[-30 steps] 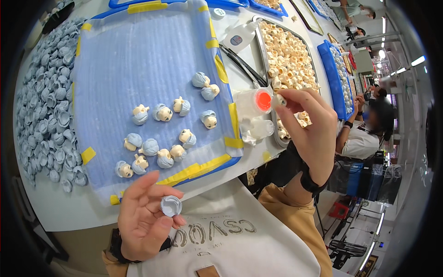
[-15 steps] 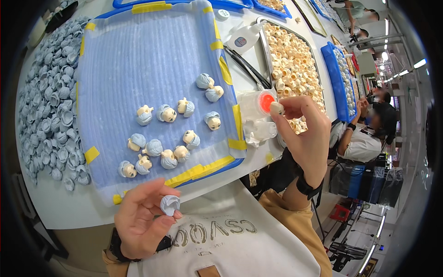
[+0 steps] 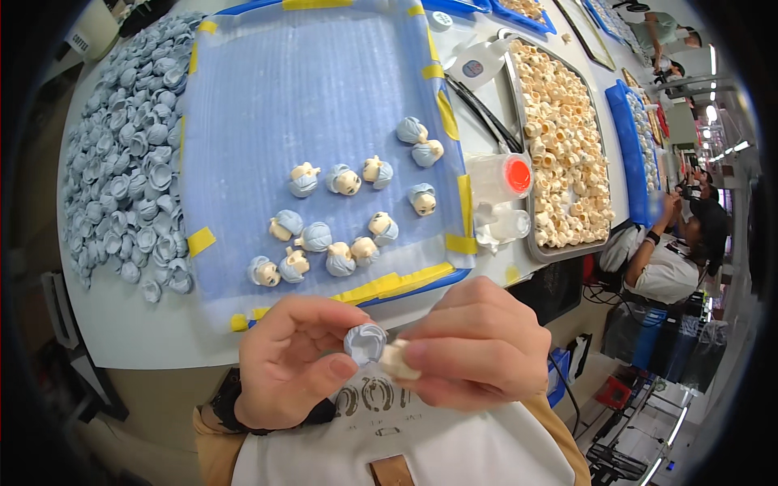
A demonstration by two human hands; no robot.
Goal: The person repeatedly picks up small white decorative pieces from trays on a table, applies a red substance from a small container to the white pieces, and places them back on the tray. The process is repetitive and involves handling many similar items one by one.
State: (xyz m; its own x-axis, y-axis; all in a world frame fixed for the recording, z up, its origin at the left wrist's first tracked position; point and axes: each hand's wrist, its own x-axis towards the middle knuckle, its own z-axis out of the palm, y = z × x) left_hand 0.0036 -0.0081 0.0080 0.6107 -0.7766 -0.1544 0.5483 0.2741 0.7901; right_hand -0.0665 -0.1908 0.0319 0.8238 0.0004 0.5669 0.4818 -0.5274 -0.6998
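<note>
While we kept both hands close to the chest, near the table [image 3: 121, 324] edge, our left hand [image 3: 288, 373] pinched a small blue hair-shaped cap [image 3: 365, 342] between thumb and fingers, its hollow side seemingly turned toward the right. Our right hand [image 3: 478, 344] gripped a cream doll head [image 3: 399, 361] in its fingertips, touching the cap, the two pieces apparently held so they could meet. Farther off, finished heads with blue caps [image 3: 340, 223] lay in loose rows on the blue foam mat [image 3: 308, 97], within easy reach. A heap of loose blue caps [image 3: 130, 162] sat to the left, a metal tray of bare cream heads [image 3: 567, 154] to the right, and a small red-topped pot [image 3: 502, 176] stood just beside the tray.
</note>
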